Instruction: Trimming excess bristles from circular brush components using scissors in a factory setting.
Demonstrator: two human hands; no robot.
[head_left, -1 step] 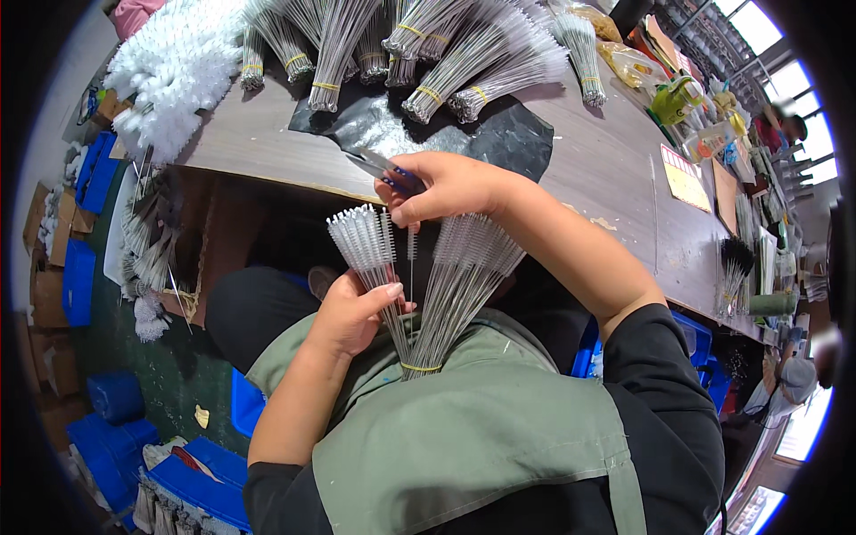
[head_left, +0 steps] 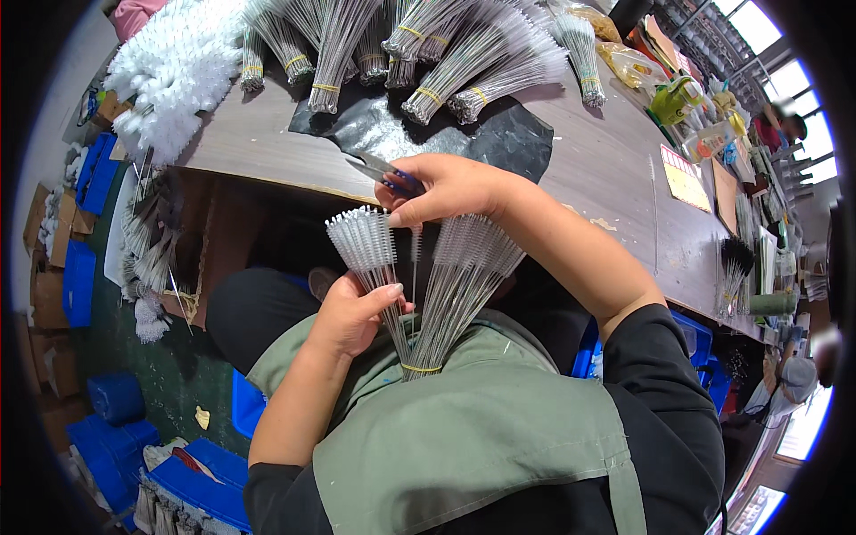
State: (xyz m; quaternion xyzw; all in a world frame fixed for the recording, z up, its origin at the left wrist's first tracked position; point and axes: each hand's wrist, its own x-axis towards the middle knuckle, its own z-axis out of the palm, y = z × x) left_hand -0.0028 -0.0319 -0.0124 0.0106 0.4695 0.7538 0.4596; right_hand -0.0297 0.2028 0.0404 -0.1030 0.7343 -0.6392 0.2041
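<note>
A bundle of thin wire tube brushes [head_left: 464, 267] with white bristles stands in my lap, its stems bound by a yellow rubber band [head_left: 420, 368]. It is parted into two fans. My left hand [head_left: 348, 314] closes round the stems of the left fan, thumb across the front. In the gap, one single brush [head_left: 415, 245] stands apart, its top by my right fingertips. My right hand [head_left: 441, 187], above the bristles, has curled fingers round small metal snips [head_left: 378, 167] with dark blue handles, their blades pointing left. Whether its thumb and finger also pinch the single brush is hard to tell.
On the grey table [head_left: 615, 169] ahead, several banded brush bundles [head_left: 339, 53] lie partly on a black sheet [head_left: 517, 143]. A heap of white brushes [head_left: 178, 71] covers the left corner. Blue bins [head_left: 111, 446] stand at lower left. A green bottle [head_left: 675, 100] is at right.
The single brush in the gap has shifted slightly to the right. The left fan's tips and my right fingertips have moved very little.
</note>
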